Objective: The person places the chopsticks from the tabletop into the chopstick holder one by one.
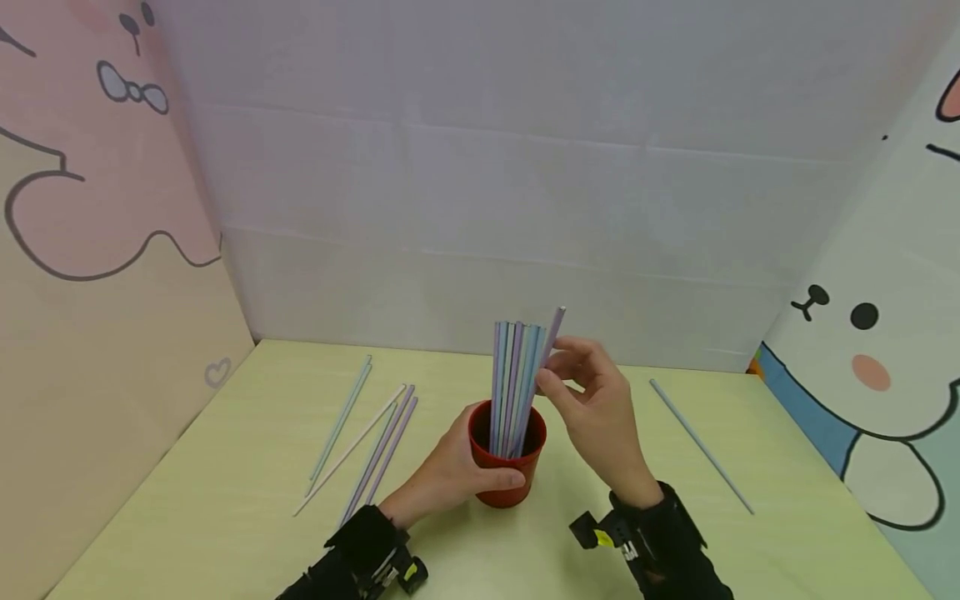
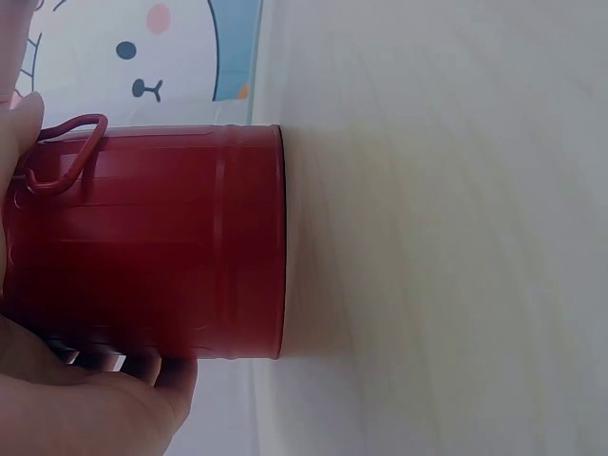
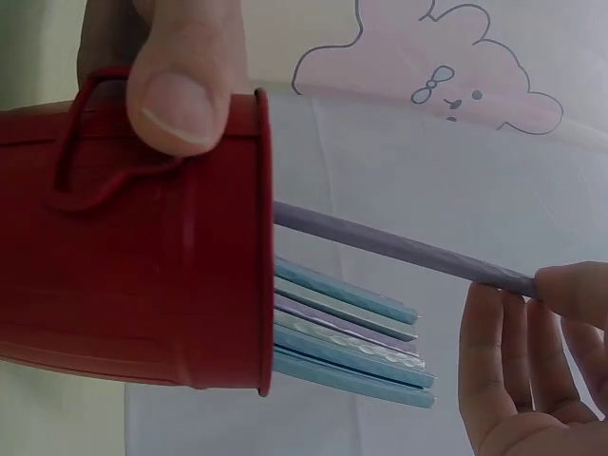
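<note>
L grip clamped on red cup | R grip pinching purp. stick | cup holds upr. pastel sticks

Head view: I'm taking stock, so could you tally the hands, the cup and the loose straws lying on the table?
Hands: 2 (left hand, right hand)
Cup: 1
Loose straws: 7 (6 left of the cup, 1 right)
Total: 10
</note>
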Action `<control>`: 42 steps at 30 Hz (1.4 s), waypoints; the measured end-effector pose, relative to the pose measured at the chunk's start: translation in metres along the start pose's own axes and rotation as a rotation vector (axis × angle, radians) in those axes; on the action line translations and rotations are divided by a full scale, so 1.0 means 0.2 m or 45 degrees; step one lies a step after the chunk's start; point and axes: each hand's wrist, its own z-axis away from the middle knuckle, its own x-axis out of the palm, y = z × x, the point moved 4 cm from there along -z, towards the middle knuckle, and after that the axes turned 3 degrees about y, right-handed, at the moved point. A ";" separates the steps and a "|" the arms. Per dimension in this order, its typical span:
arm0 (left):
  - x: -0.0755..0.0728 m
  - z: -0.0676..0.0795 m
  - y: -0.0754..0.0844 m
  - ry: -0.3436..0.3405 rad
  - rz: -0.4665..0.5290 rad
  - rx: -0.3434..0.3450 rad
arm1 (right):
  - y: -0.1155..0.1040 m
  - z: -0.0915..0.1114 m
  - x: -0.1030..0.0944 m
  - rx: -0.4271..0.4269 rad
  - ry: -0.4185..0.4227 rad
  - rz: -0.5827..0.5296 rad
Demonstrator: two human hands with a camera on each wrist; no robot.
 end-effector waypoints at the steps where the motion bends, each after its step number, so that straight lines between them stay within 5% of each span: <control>1: 0.00 0.00 0.00 0.000 -0.004 -0.005 | 0.01 0.00 0.01 0.012 -0.010 0.007; 10: 0.00 0.00 0.01 -0.003 -0.018 -0.029 | 0.10 0.02 0.07 0.104 -0.070 0.094; 19: 0.00 0.00 0.00 -0.007 -0.019 -0.032 | 0.30 0.05 0.08 0.164 -0.093 0.199; 25: 0.00 0.00 0.00 -0.008 -0.009 -0.023 | 0.21 0.04 0.07 0.155 -0.093 0.260; 29: 0.00 0.00 0.00 -0.008 -0.012 -0.030 | 0.16 0.03 0.06 0.117 -0.090 0.303; 34: 0.00 0.00 0.00 0.000 -0.018 -0.025 | 0.26 0.02 0.00 0.020 -0.071 0.410; 42: 0.00 0.00 -0.01 -0.006 -0.005 -0.012 | 0.22 -0.05 -0.22 -0.168 0.028 0.660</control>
